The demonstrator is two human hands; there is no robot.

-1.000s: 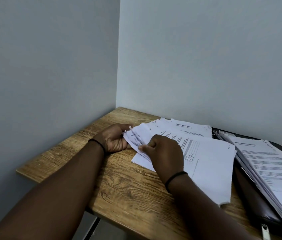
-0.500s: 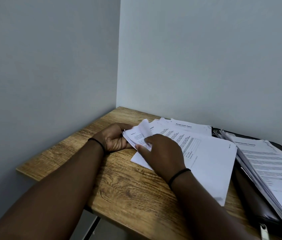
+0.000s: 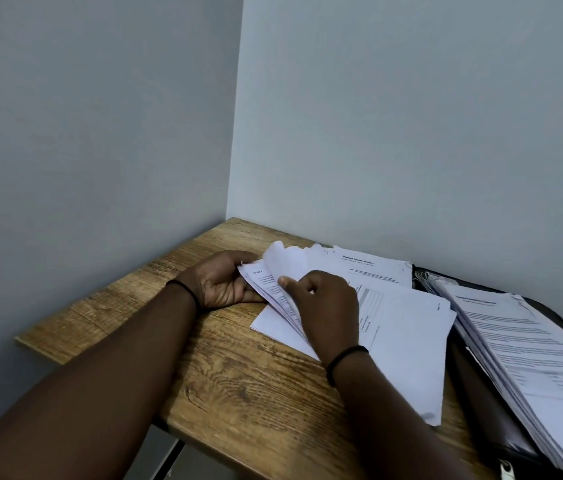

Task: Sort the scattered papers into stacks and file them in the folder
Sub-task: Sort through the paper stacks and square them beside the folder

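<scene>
Both forearms reach in from the near edge over the wooden table (image 3: 231, 386). The left hand (image 3: 219, 284) lies palm-up at the far-left corner of the papers (image 3: 408, 341), fingers curled under the sheets and holding them. The right hand (image 3: 325, 306) arches over the same corner, its thumb and fingers pinching a top sheet (image 3: 282, 259) that curls upward. The papers fan out across the table's middle. Just right of them a thick stack (image 3: 529, 355) rests on the open dark folder (image 3: 481, 403), cut off by the frame. The right fingertips are hidden behind the hand, and the print is too small to read.
</scene>
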